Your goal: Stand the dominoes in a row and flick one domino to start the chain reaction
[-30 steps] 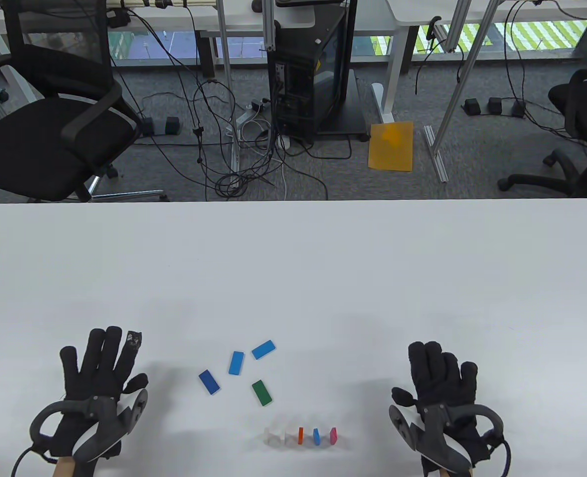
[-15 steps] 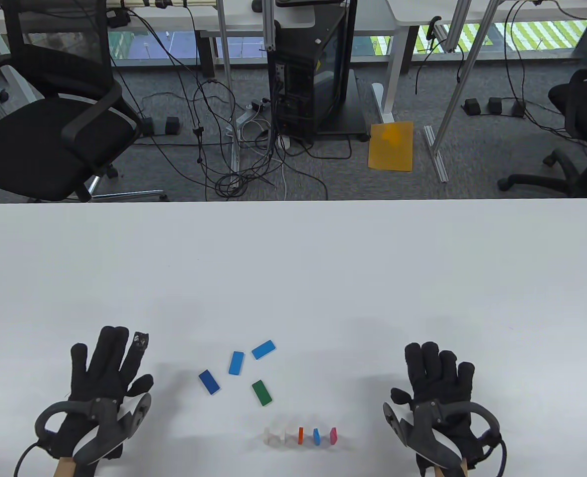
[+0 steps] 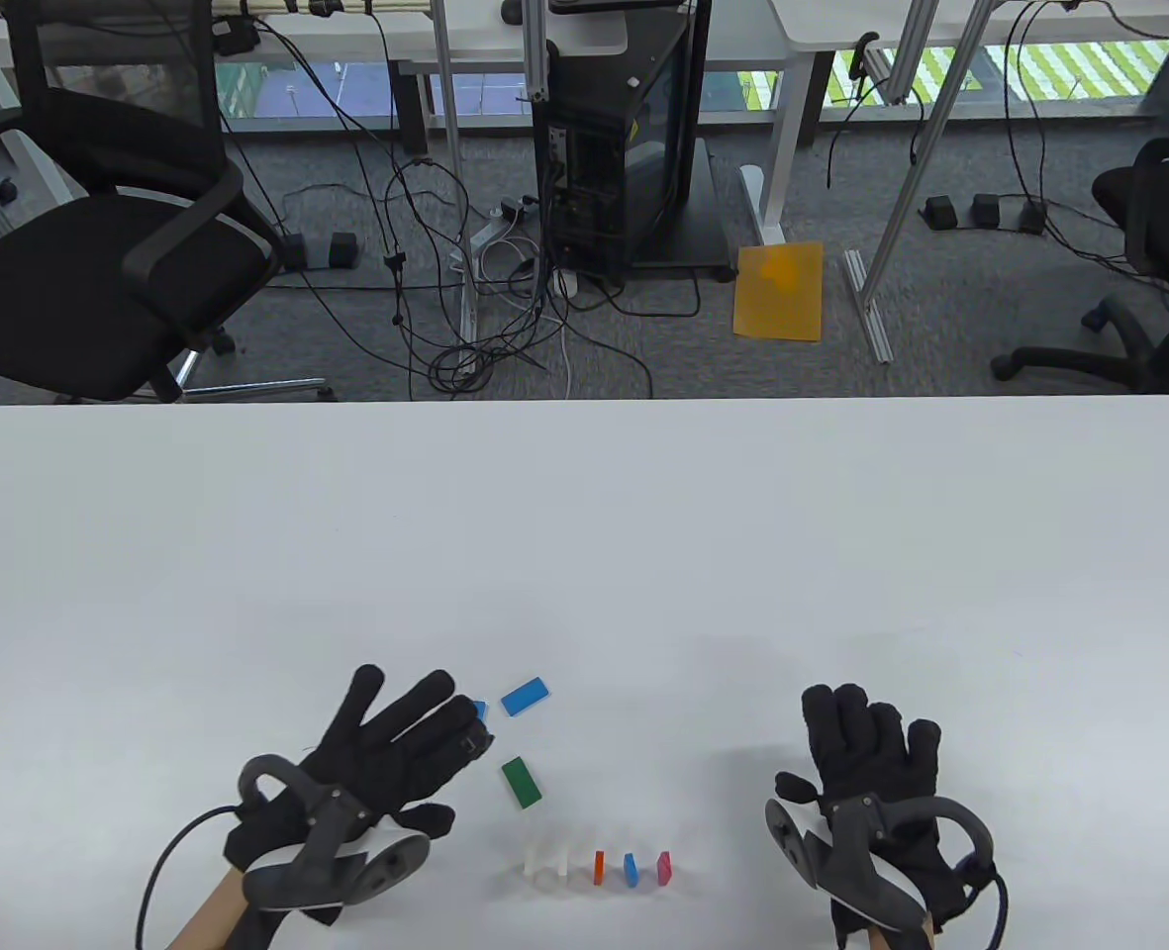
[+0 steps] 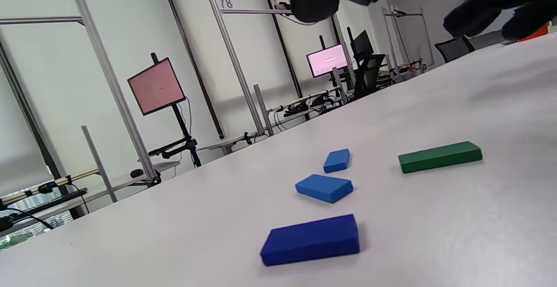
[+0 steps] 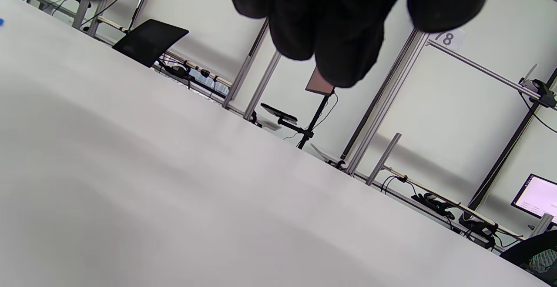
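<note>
Several dominoes stand in a short row near the front edge: two white ones (image 3: 544, 868), an orange one (image 3: 599, 867), a blue one (image 3: 631, 868) and a pink one (image 3: 664, 867). Lying flat behind them are a green domino (image 3: 521, 782) (image 4: 439, 157) and a light blue domino (image 3: 525, 696) (image 4: 337, 160). My left hand (image 3: 401, 732) hovers with spread fingers over two more flat ones; in the left wrist view these are a dark blue domino (image 4: 311, 239) and a mid-blue domino (image 4: 324, 187), untouched. My right hand (image 3: 866, 747) lies flat and holds nothing, right of the row.
The white table (image 3: 584, 534) stretches far back beyond the dominoes. Off the table are office chairs (image 3: 99, 257), floor cables, a black computer case (image 3: 624, 139) and an orange sheet (image 3: 780, 292).
My left hand has swung from the far left to the right and now covers the dark blue and mid-blue dominoes. The right hand has barely moved. The dominoes lie as before.
</note>
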Action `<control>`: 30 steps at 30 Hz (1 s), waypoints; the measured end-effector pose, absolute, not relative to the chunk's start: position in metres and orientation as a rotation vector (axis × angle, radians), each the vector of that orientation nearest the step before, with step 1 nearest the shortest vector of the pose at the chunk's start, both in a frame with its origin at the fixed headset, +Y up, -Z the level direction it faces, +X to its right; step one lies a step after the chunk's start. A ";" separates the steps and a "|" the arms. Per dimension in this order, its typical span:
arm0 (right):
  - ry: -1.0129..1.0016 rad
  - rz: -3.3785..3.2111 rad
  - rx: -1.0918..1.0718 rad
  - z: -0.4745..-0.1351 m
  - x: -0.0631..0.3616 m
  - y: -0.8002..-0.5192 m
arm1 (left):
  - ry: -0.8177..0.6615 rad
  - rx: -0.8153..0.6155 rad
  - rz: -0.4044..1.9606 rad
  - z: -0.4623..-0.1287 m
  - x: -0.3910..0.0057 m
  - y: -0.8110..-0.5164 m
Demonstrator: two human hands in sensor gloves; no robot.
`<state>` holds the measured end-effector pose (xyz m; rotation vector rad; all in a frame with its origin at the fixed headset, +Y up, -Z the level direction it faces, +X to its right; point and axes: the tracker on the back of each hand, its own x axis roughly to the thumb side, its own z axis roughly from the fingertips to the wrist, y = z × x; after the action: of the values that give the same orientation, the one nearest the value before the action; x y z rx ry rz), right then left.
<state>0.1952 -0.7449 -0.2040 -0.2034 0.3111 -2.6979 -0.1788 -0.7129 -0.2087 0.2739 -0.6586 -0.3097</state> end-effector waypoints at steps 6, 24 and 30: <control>0.299 -2.720 -0.221 -0.206 0.196 -0.747 | -0.757 0.262 -0.530 -0.229 -0.135 -0.740; 0.267 -2.765 -0.199 -0.210 0.201 -0.749 | -0.973 0.283 -0.526 -0.242 -0.114 -0.768; 0.247 -2.771 -0.201 -0.209 0.201 -0.746 | -0.970 0.293 -0.526 -0.241 -0.116 -0.769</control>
<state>0.2007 -0.7461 -0.2092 -0.2009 0.2465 -2.7711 -0.1160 -0.7695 -0.2411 0.2926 -0.9698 -0.5256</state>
